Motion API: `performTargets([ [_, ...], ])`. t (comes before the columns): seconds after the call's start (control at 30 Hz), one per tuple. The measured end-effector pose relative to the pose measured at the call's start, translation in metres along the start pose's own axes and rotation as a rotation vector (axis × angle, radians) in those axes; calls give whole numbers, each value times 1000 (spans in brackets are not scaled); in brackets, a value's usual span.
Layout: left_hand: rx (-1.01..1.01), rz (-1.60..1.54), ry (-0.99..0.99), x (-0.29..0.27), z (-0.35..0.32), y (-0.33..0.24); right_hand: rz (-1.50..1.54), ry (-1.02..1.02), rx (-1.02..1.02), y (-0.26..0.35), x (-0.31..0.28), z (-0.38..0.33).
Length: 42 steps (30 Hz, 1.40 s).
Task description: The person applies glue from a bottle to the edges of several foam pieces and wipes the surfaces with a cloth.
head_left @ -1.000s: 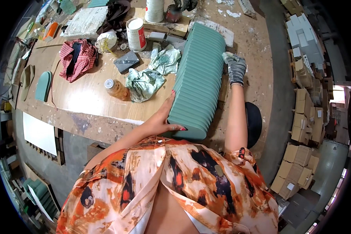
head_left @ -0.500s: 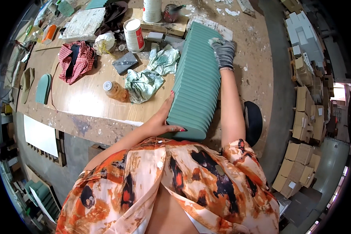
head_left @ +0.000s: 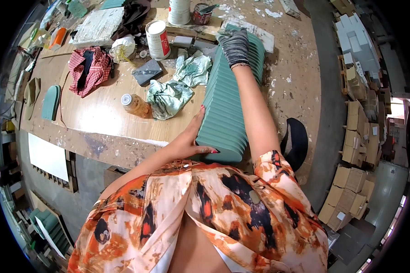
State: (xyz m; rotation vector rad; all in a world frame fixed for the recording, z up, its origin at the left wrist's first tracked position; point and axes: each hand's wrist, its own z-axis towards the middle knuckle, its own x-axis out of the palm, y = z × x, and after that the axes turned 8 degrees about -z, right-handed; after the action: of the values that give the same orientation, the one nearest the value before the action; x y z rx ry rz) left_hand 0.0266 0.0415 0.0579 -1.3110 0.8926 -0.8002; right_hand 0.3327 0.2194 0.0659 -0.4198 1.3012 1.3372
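Note:
A long green ribbed block [head_left: 228, 100] with rounded ends lies lengthwise before me on the worktable. My left hand [head_left: 190, 140], bare, grips its near left corner, thumb against the flat end and fingers along the side. Over the far end, my right hand [head_left: 235, 48] wears a grey striped glove and presses on the ribs with bent fingers. Something pale and greenish shows at those fingertips, too small to make out. Left of the block are two crumpled, green-stained cloths [head_left: 168, 98] and a capped bottle [head_left: 135, 105] of amber liquid.
Behind the cloths are a grey block [head_left: 147, 73], a white can [head_left: 157, 40] and a paint pot [head_left: 202, 14]. A red checked cloth [head_left: 90, 70] lies at left. A black curved object [head_left: 294, 144] sits by my right arm. Cardboard boxes [head_left: 351, 182] line the right.
My right hand has moved left and slightly farther away, from the block's right edge onto the top of its far end. My left hand keeps its grip at the near corner.

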Motion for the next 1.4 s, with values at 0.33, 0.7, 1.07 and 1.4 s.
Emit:
performTargets([
  [0.33,-30,-14,4,-1,0,1,238,-62,115,-60,-38,-18],
  [0.7,3,9,-11,0,1,1,615,-54,457,-128,-71,-56],
  [1.07,8,9,-8,1,0,7,445,-56,342,-109,-74,-34],
  [1.4,-7,16,-6,-1,-1,2,-131,-17,104,-31,-26,5],
])
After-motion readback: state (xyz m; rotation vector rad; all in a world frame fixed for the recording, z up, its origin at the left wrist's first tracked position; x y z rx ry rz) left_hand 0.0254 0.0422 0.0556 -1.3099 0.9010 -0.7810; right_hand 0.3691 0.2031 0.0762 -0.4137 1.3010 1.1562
